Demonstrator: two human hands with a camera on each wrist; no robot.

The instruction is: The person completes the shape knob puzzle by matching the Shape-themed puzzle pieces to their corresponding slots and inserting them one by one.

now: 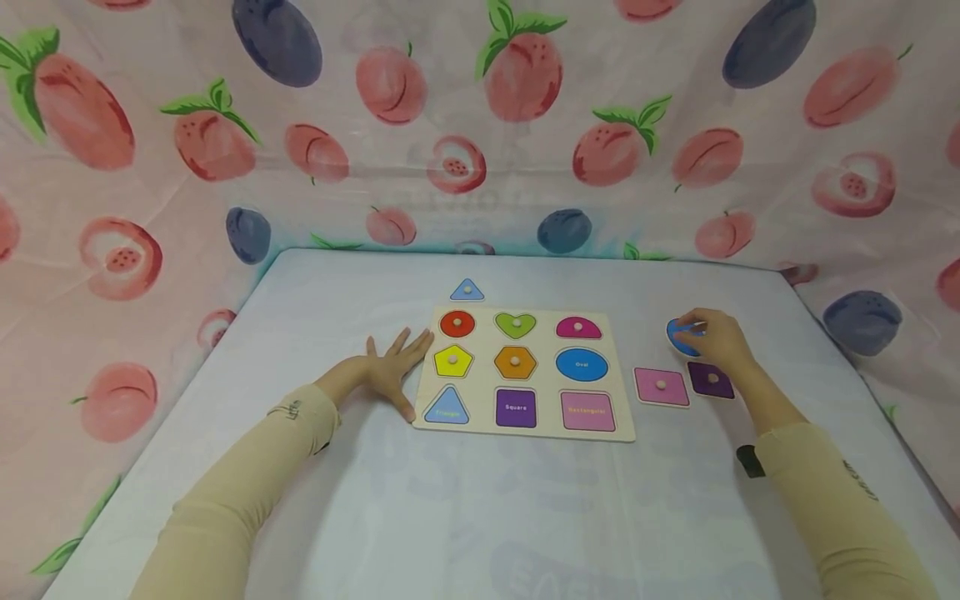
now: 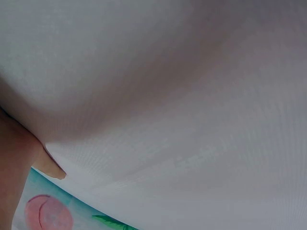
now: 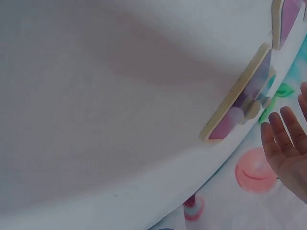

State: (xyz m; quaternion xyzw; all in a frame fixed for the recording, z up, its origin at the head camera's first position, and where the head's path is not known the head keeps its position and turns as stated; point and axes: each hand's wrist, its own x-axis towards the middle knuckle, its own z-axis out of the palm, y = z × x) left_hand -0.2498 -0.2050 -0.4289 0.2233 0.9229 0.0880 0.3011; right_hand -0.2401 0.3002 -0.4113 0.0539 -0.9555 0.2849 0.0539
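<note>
A wooden shape puzzle board [image 1: 480, 383] lies on the table. My left hand [image 1: 392, 372] spreads its fingers at the board's left edge, touching it; little of it shows in the left wrist view. My right hand [image 1: 716, 337] reaches over a blue oval piece [image 1: 672, 333], thumb and fingers apart around its middle. In the right wrist view the fingers [image 3: 283, 132] look loosely bent, a little away from the knobs. Below the hand lie a purple square piece [image 1: 711, 380] and a pink rectangle piece [image 1: 651, 387], each with a knob.
A blue triangle piece [image 1: 467, 291] lies behind the board. Knobbed red, green, magenta, yellow and orange pieces sit in the board; its triangle, square, rectangle and oval places show printed words. A fruit-print cloth [image 1: 450, 125] hangs behind the white table [image 1: 450, 517].
</note>
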